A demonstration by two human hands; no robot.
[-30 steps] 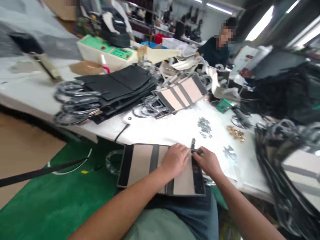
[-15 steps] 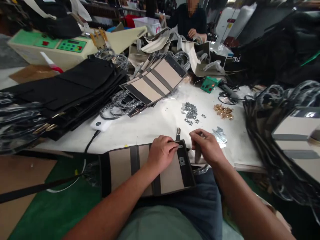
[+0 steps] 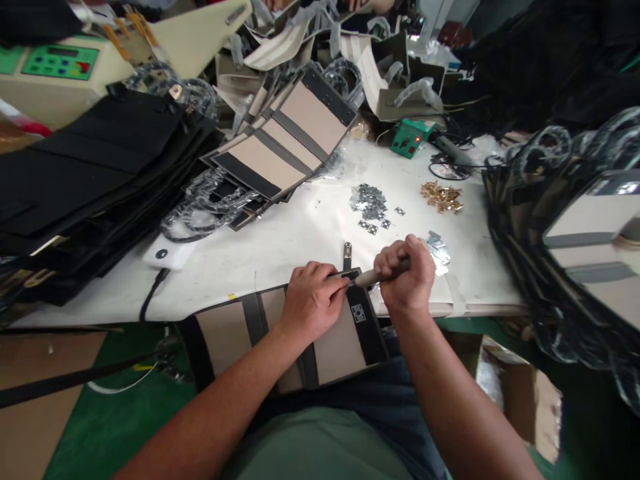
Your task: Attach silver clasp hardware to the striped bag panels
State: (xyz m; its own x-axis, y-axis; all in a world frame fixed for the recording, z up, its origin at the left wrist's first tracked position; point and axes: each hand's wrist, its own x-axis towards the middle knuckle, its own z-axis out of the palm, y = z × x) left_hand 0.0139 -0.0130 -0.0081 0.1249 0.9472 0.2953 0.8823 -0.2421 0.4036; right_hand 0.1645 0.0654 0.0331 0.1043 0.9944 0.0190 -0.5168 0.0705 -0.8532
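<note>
Open tabletop (image 3: 285, 243) between panel (image 3: 340, 340) and plates (image 3: 369, 202)

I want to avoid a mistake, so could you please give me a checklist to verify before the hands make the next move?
1. Beige panel steadied: ok, the left hand rests on it.
2. Tool gripped: ok, in the right hand.
3. Left fingertips clear of the tool's tip: not ok, they are right beside it.
4. Square metal plate on the black strip: ok.
5. That plate fastened: cannot tell.
</note>
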